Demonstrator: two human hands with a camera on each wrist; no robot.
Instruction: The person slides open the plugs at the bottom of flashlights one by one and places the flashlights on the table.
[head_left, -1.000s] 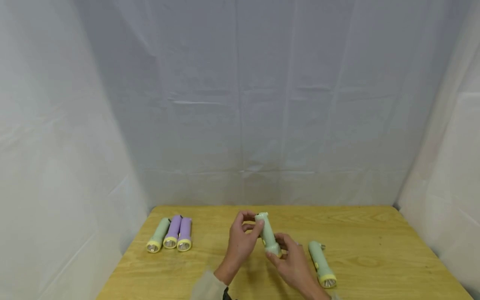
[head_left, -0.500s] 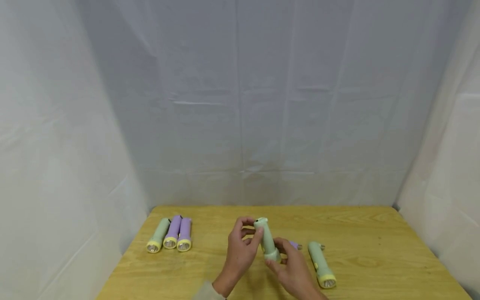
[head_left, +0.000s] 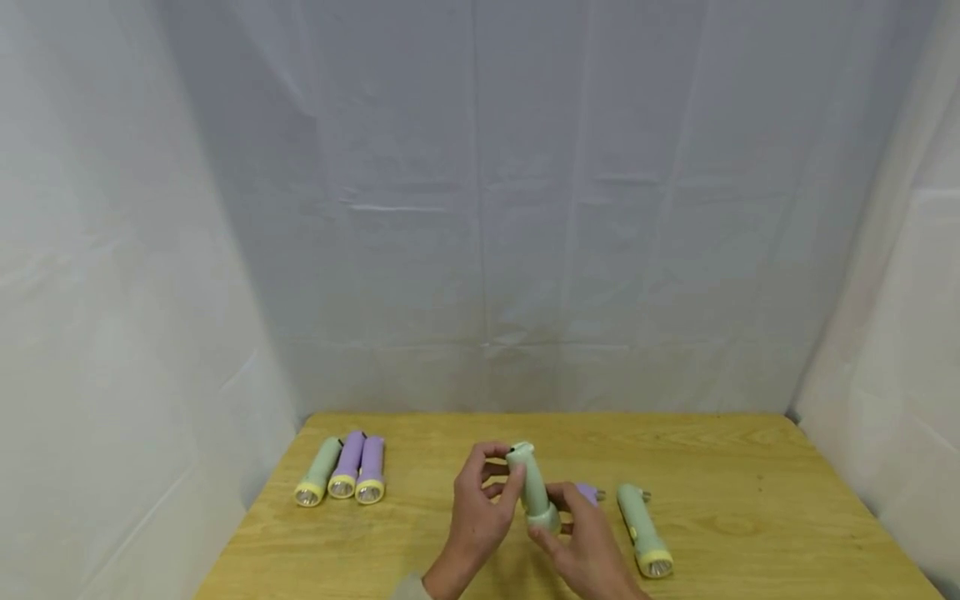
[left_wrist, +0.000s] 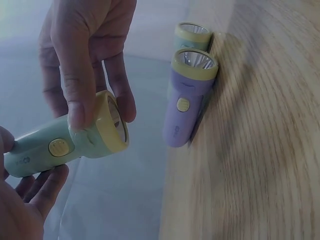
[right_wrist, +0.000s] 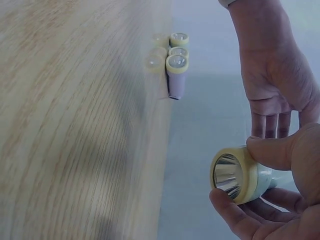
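A pale green flashlight [head_left: 536, 487] with a yellow head ring is held above the table between both hands. My left hand [head_left: 480, 510] pinches its tail end with thumb and fingers. At the lamp end, my right hand [head_left: 587, 543] grips the head, thumb on the near side. The left wrist view shows its yellow switch [left_wrist: 59, 147] facing that camera, with no finger on it. Its lens [right_wrist: 227, 175] shows in the right wrist view. A purple flashlight [left_wrist: 185, 107] lies beyond the right hand, mostly covered by it in the head view.
Another green flashlight [head_left: 643, 529] lies on the wooden table [head_left: 765, 517] to the right. At the left, a green flashlight [head_left: 318, 469] and two purple flashlights [head_left: 371, 467] lie side by side, lenses toward me. White sheeting [head_left: 480, 250] encloses the table's back and sides.
Both hands have lowered the held flashlight slightly toward me, and it leans more upright in the head view. The tail of the purple flashlight has come into view behind the right hand.
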